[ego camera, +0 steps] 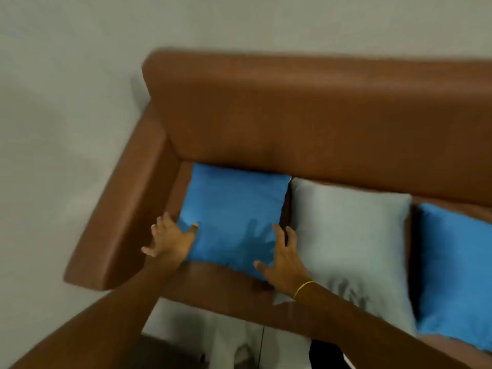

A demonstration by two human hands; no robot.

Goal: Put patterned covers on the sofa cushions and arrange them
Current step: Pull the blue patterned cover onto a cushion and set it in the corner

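A plain blue cushion (234, 209) leans against the back of a brown sofa (306, 110), at its left end beside the armrest. My left hand (170, 237) grips its lower left edge, thumb on the front face. My right hand (283, 259) presses on its lower right corner, fingers spread, a yellow band at the wrist. A pale grey cushion (351, 235) stands right of it, touching. Another blue cushion (458, 270) stands at the far right, cut off by the frame. No patterned covers are visible.
The sofa's left armrest (119, 209) runs toward me next to the blue cushion. A plain pale wall (66, 75) is behind and left of the sofa. Below the seat edge I see light floor (234, 339).
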